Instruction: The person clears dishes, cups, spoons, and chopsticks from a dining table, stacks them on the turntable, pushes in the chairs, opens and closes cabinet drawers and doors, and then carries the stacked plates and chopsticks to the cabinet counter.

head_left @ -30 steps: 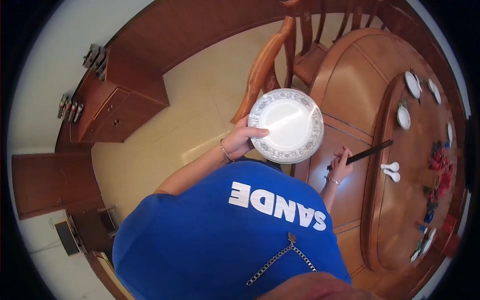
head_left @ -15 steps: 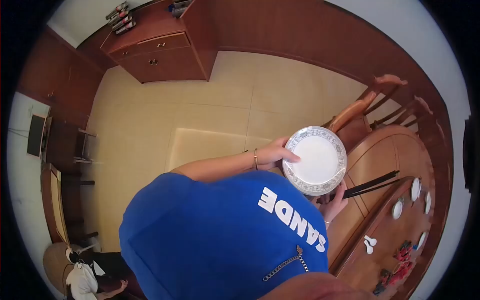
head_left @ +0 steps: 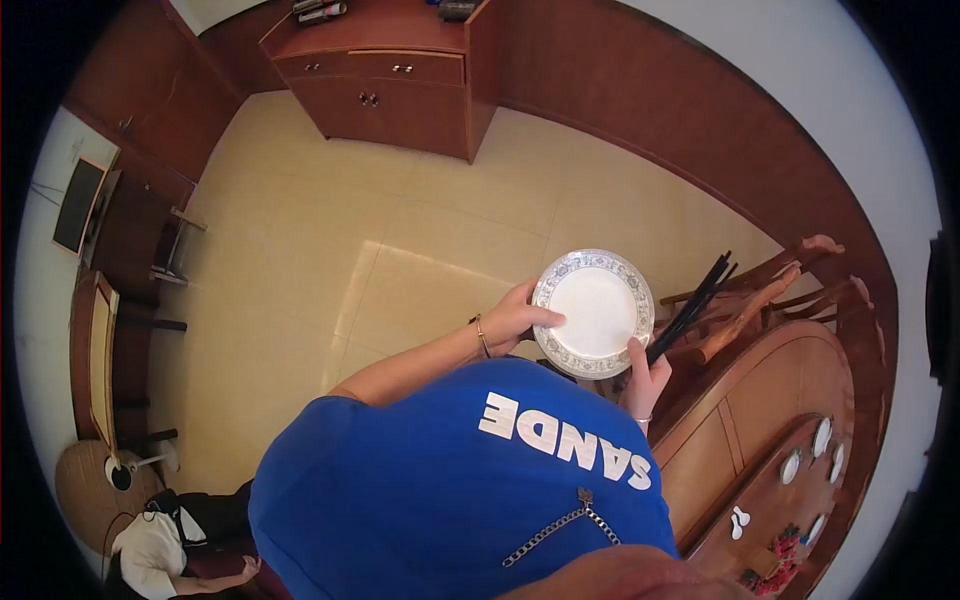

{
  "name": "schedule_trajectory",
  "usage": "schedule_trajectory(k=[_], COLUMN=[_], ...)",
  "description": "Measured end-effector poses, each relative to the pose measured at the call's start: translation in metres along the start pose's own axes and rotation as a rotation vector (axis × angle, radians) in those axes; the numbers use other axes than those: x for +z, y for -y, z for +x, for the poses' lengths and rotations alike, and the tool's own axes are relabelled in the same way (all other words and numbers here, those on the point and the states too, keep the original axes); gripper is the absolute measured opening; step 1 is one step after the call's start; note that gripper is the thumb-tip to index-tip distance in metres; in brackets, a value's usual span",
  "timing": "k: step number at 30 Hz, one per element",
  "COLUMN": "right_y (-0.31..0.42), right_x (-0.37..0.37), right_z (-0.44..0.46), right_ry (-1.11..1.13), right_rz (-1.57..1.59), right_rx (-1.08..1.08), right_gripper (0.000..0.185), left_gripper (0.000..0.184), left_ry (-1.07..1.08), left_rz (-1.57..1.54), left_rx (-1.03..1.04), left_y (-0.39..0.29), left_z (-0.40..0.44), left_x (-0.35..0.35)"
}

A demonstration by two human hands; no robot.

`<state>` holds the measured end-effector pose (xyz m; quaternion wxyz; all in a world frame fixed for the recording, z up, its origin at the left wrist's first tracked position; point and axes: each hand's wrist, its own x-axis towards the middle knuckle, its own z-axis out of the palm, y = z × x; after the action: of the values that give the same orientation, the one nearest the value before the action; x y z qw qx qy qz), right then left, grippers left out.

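Note:
A white plate (head_left: 594, 312) with a grey-blue patterned rim is held in front of my blue shirt; I cannot tell whether more plates sit beneath it. My left hand (head_left: 518, 318) grips its left edge, thumb on top and fingers hidden underneath. On the lower right, my right hand (head_left: 645, 380) presses its thumb onto the rim. Several black chopsticks (head_left: 692, 308) stick out of that same hand, pointing up and to the right.
At right stands a round wooden table (head_left: 690, 455) with small white dishes (head_left: 790, 466), white spoons (head_left: 739, 521) and red flowers (head_left: 783, 560). Wooden chairs (head_left: 750, 312) flank it. A cabinet (head_left: 390, 95) is behind; another person (head_left: 160, 550) sits lower left.
The plate has shifted left in view. My right thumb now rests on its rim, and the chopsticks have swung from pointing right to pointing steeply up. The view has turned toward the table's left.

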<state>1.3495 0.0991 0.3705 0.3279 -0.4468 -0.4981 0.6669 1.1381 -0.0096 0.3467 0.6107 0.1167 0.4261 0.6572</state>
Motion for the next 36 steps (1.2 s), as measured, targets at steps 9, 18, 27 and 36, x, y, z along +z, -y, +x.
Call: schedule_trajectory(k=[9,18,27,36], right_y=[-0.02,-0.042,-0.039,-0.011], right_x=[-0.011,-0.007,-0.011,0.013], right_z=[0.023,0.049,0.056,0.051], right_ry=[0.134,0.357,0.483,0.585], right_rz=[0.023,-0.048,-0.1,-0.077], right_rx=[0.035,-0.041,0.028,-0.022], right_gripper=[0.015,0.031,0.044,0.034], left_gripper=[0.066,0.064,0.068,0.06], left_ry=[-0.177,-0.343,-0.419,-0.466], left_rz=[-0.037,-0.084,-0.011,-0.019], left_rx=[0.067,0.172,0.139,0.141], left_y=[0.028,0.056,0.04,0.025], left_z=[-0.025,-0.049,-0.064,-0.079], left_x=[0.005,0.013,0.032,0.036])
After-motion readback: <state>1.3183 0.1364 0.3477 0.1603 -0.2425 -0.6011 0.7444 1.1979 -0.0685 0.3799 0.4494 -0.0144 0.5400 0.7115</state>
